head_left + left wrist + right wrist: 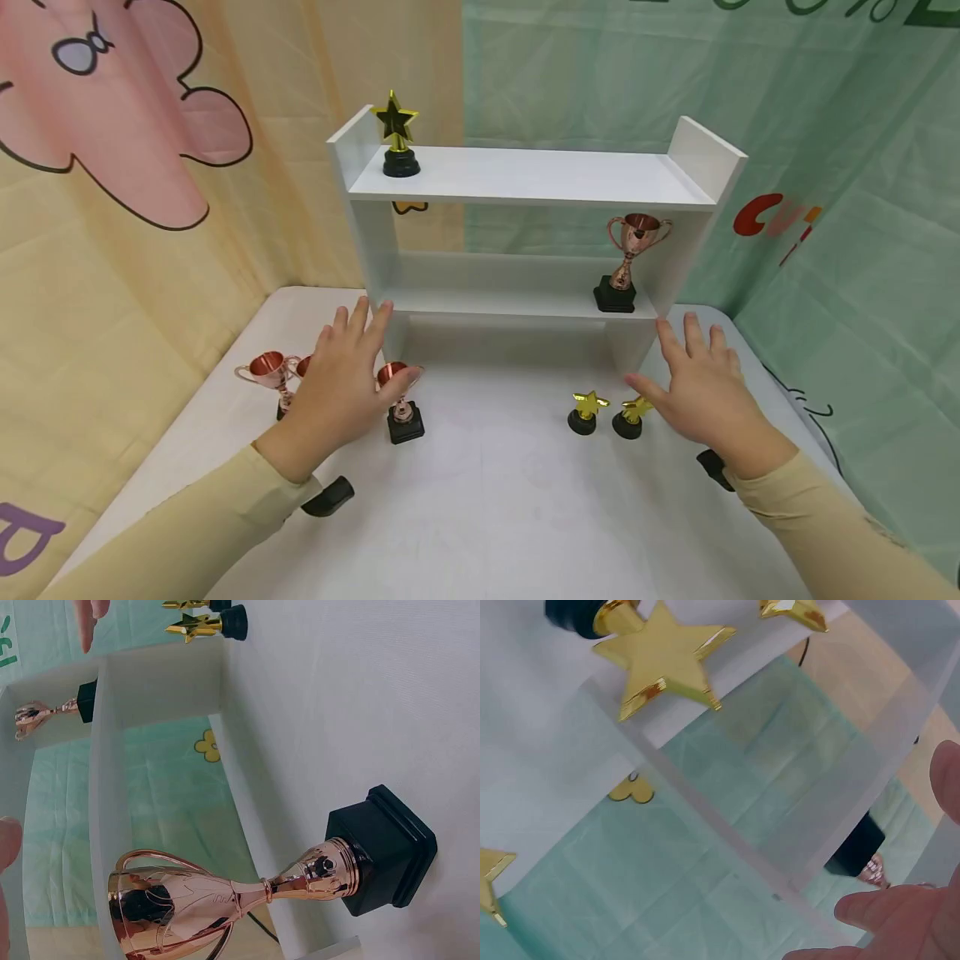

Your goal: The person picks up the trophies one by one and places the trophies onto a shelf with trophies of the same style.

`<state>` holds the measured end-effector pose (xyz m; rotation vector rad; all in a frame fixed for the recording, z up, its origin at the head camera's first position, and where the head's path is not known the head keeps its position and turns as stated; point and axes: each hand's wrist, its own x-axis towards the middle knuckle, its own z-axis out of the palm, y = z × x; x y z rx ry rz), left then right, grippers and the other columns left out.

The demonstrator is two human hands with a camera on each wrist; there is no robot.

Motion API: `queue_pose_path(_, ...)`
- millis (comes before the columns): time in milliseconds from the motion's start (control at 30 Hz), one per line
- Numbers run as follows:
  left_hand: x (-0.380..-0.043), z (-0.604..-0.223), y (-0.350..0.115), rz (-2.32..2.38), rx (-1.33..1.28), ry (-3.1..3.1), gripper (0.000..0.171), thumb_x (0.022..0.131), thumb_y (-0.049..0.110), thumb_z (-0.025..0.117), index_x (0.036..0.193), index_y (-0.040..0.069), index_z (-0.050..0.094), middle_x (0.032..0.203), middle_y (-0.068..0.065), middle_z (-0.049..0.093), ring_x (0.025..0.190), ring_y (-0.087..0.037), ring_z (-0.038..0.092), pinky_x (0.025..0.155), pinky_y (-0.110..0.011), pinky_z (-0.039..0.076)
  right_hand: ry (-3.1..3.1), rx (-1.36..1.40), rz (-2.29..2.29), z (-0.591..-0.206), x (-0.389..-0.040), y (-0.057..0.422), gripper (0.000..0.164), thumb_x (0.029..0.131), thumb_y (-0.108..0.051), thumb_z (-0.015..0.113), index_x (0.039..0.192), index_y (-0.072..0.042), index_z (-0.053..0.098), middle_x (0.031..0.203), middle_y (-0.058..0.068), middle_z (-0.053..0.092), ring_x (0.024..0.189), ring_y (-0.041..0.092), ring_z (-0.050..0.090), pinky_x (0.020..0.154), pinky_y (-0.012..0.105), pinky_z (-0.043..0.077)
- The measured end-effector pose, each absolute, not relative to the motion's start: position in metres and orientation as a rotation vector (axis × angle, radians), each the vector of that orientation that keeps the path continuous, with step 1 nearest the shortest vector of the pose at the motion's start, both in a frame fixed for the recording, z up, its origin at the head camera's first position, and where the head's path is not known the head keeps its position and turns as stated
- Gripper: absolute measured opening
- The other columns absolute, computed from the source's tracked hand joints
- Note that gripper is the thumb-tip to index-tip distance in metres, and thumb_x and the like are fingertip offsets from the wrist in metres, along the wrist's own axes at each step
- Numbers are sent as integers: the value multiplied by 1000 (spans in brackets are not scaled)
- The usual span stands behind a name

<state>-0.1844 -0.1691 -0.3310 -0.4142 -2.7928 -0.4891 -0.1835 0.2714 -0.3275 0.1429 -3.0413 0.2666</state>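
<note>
My left hand (pixel 337 383) is spread with fingers straight, its fingertips overlapping the lower left side of the white shelf (pixel 525 177). My right hand (pixel 705 392) is spread too, index fingertip right at the shelf's lower right side. Neither hand holds anything. Beside my left thumb stands a rose-gold trophy cup (pixel 405 423) on a black base, large in the left wrist view. Another trophy cup (pixel 268 370) stands further left, with one more mostly hidden behind the hand. By my right thumb are two gold star trophies (pixel 588 407), (pixel 628 423); the right wrist view shows a third star (pixel 491 885).
A gold star trophy (pixel 401 158) stands at the left of the top shelf, and a rose-gold cup (pixel 617 293) at the right of the middle shelf. The white-covered table (pixel 487 508) is backed by printed curtains (pixel 570 75). Black wrist straps (pixel 330 498) show below the sleeves.
</note>
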Motion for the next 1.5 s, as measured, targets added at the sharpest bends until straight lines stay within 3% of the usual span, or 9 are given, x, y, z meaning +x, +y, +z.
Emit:
queue_pose_path(200,-189,-332,-173,-652,-400,-2667,96,102,48,65,170,7,11,175,-27,7,159,-57,7,125,-72,14,-3036,128,275,-329,-186,292,98,101,-56,62,166,2,15,166,44,2,147,75,4,112,86,15)
queue_pose_path(433,-195,-330,-174,-790,-326,-2636,104,103,52,60,169,7,-8,177,-18,-9,162,-49,-2,127,-69,11,-3051,133,341,-338,-191,324,93,105,-49,60,166,2,13,165,46,-1,146,75,6,108,87,19)
queue_pose_path(700,-208,-328,-176,-891,-285,-2615,109,103,51,61,167,4,-13,177,-18,-10,164,-44,4,129,-63,14,-3061,145,438,-355,-192,352,89,107,-44,58,166,4,12,163,48,-1,147,74,4,104,89,22)
queue_pose_path(867,-218,-328,-177,-971,-263,-2619,110,103,54,59,166,10,-20,177,-12,-12,164,-42,8,128,-62,20,-3072,130,475,-365,-191,364,88,107,-41,59,167,1,11,164,48,-2,147,74,4,102,89,25)
queue_pose_path(1133,-229,-324,-176,-1048,-269,-2617,107,104,53,58,166,17,-23,178,-7,-6,163,-40,15,124,-65,27,-3110,141,500,-379,-191,377,81,107,-36,59,168,-3,17,164,47,5,136,74,31,98,81,40)
queue_pose_path(1400,-243,-321,-173,-1149,-367,-2509,102,106,42,59,167,24,-20,178,-6,11,158,-39,32,121,-65,33,-3084,172,568,-390,-190,386,63,106,-17,57,162,1,33,160,44,28,139,68,35,105,78,38)
queue_pose_path(1433,-245,-320,-173,-1162,-373,-2496,101,106,40,59,167,24,-19,178,-7,13,157,-39,33,121,-65,34,-3080,173,564,-391,-190,387,62,106,-16,57,161,1,35,159,43,32,137,65,41,102,75,43)
queue_pose_path(1500,-247,-319,-172,-1182,-374,-2476,100,106,39,59,168,25,-17,177,-9,17,156,-40,36,120,-64,36,-3067,172,558,-394,-190,388,60,105,-15,57,159,1,38,156,42,38,110,53,65,87,61,56)
